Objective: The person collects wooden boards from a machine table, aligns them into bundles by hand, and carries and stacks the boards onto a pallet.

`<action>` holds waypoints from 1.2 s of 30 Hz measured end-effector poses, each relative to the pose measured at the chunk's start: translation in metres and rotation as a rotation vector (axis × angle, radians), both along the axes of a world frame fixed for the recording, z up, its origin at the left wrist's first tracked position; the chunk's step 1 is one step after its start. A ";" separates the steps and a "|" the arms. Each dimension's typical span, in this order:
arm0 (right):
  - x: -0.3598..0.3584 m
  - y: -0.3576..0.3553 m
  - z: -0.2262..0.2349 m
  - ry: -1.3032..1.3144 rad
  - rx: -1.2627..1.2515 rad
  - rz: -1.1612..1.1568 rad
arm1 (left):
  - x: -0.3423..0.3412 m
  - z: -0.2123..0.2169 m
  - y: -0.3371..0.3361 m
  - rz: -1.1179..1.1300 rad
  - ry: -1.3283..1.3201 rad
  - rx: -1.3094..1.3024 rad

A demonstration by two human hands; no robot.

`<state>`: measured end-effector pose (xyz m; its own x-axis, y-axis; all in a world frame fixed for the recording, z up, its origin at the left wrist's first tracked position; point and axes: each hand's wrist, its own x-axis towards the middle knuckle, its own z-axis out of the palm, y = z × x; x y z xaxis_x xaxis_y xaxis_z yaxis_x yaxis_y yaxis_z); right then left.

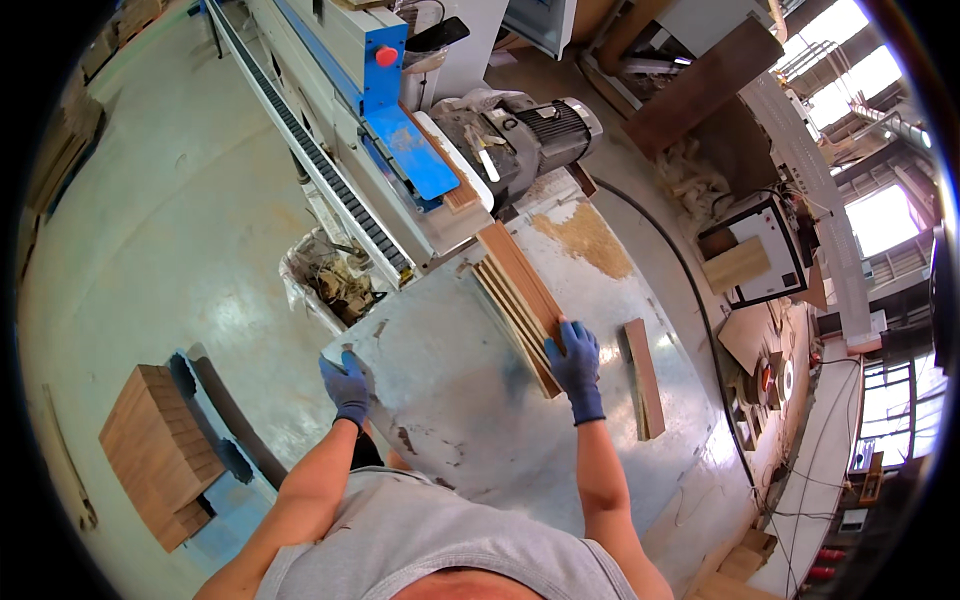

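Observation:
My right hand (577,370), in a blue-grey glove, grips the near right edge of a reddish-brown wooden board (520,277). The board lies along a stack of narrow wooden strips (513,325) on a metal table (450,400). My left hand (346,388), gloved the same way, is at the table's left corner, its fingers apart and nothing seen in it. Right of my right hand lies a short wooden strip (643,380), apart from the stack.
Beyond the table stands a machine with a blue plate (412,155), a red button (386,56) and a motor (560,130). Sawdust (588,240) covers the table's far part. A scrap-filled bag (340,280) sits left. Stacked wood blocks (160,450) stand lower left. A black cable (700,300) runs right.

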<state>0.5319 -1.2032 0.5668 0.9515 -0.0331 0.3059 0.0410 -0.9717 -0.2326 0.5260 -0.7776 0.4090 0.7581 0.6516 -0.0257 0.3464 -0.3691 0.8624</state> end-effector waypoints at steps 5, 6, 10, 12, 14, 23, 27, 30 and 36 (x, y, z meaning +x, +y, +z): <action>-0.037 -0.020 -0.005 -0.005 -0.005 -0.041 | -0.001 0.015 -0.006 -0.043 0.020 -0.085; -0.037 -0.021 -0.005 0.006 0.006 -0.034 | 0.000 0.015 -0.006 -0.044 0.018 -0.085; -0.015 -0.005 0.006 0.093 0.074 -0.008 | -0.002 0.010 0.000 -0.021 0.010 -0.089; 0.016 0.009 0.011 0.040 0.094 0.023 | -0.002 0.009 0.000 -0.015 0.022 -0.102; 0.048 0.023 0.020 -0.066 0.121 0.055 | 0.001 0.007 -0.006 0.007 -0.022 -0.028; 0.162 0.087 0.015 -0.243 0.030 0.172 | 0.001 0.003 -0.005 0.035 0.030 0.018; 0.145 0.075 0.007 -0.235 0.080 0.153 | 0.000 0.002 -0.003 -0.002 0.045 -0.041; 0.105 0.048 0.004 -0.205 0.104 0.112 | -0.002 0.000 0.000 -0.008 0.033 -0.028; -0.007 -0.023 0.012 -0.058 0.146 0.066 | 0.000 0.012 -0.007 0.005 0.036 -0.068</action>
<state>0.5245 -1.2259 0.5789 0.9340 -0.0187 0.3569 0.1214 -0.9226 -0.3661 0.5260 -0.7843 0.4213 0.7529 0.6510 -0.0969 0.3792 -0.3087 0.8723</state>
